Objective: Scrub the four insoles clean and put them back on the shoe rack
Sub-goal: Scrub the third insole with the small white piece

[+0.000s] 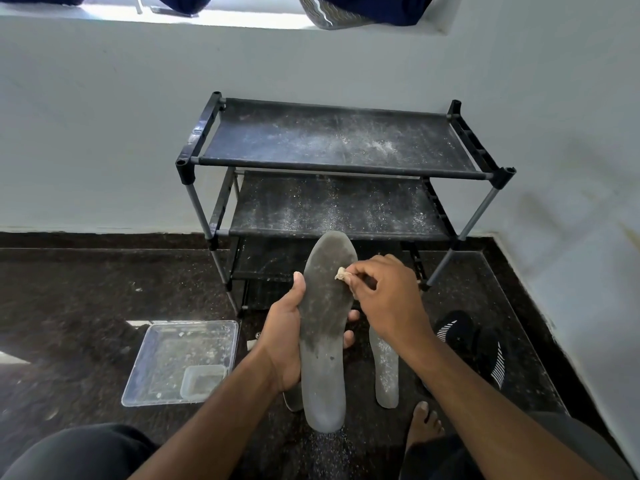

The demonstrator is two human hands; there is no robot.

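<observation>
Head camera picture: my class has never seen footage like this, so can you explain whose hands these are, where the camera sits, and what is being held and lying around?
There is no machine here. The one picture comes from a camera worn on a person's head, looking down at their own bare hands. The left hand grips a grey insole upright. The right hand pinches a small pale scrubbing piece against it. On the dark floor lie another insole, a clear plastic tray with a small container inside, and dark striped shoes. Ahead stands a dusty black shoe rack, its visible shelves holding no insoles.
</observation>
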